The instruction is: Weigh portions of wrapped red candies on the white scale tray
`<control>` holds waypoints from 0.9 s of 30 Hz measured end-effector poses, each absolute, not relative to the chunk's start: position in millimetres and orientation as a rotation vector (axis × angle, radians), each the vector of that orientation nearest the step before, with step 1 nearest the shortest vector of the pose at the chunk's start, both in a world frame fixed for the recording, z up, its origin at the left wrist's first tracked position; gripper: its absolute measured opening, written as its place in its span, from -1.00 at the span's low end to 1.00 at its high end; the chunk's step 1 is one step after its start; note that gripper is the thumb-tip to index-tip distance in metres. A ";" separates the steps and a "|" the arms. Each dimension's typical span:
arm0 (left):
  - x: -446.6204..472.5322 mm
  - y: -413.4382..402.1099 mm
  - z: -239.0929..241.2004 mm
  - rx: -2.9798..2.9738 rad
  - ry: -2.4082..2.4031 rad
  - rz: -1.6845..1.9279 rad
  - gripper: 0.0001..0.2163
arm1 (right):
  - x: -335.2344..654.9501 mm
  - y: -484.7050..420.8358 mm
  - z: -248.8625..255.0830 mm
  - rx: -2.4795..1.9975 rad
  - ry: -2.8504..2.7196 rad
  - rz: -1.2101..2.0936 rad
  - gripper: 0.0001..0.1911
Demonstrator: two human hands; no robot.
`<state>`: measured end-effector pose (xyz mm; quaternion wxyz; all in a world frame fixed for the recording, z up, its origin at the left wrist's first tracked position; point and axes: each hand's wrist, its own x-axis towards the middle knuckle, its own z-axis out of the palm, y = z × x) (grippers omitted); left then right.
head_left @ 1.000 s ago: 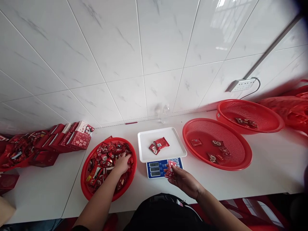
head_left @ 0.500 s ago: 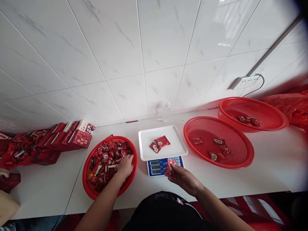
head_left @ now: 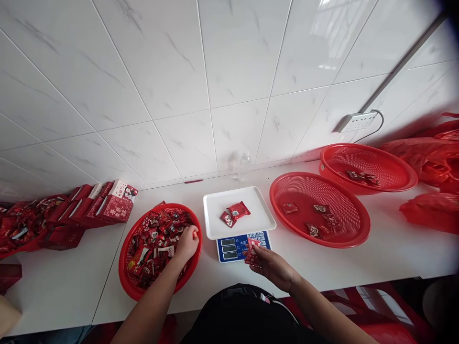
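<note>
My left hand [head_left: 187,243] is closed over the right side of a red basket [head_left: 126,282] heaped with small wrapped snack packets [head_left: 153,234]. A bit of red wrapper shows at its fingers; the rest of that packet is hidden. In front of the scale [head_left: 228,248], my right hand [head_left: 274,268] grips a red snack packet with white dots [head_left: 253,252] between thumb and fingers. The scale's white tray [head_left: 258,220] bears a larger red packet [head_left: 239,209] and a smaller dark red one [head_left: 227,219], touching each other.
Two red baskets [head_left: 362,234] with a few packets stand to the right, beside red plastic bags [head_left: 430,160]. Red gift boxes [head_left: 118,203] and another packet-filled basket are at left. A clear bottle [head_left: 245,167] stands behind the scale; a power strip [head_left: 356,122] is on the wall.
My left hand has drawn its fingers in and lifted slightly off the packets, a red bit now showing in them. My right hand keeps its packet. The view has shifted slightly right.
</note>
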<state>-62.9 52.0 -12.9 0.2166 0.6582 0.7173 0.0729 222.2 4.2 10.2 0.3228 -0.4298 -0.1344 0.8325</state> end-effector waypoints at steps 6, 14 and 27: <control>-11.3 74.9 4.4 1.792 1.648 0.720 -0.61 | 215.1 6.8 10.5 -1.125 -0.373 2.197 -0.73; 15.7 86.0 -20.6 1.969 1.687 0.123 -0.62 | 226.6 2.5 6.9 -1.148 -0.381 2.153 -0.72; 39.7 129.2 -18.8 2.104 1.647 0.110 -0.53 | 230.5 4.1 13.5 -1.149 -0.398 2.131 -0.73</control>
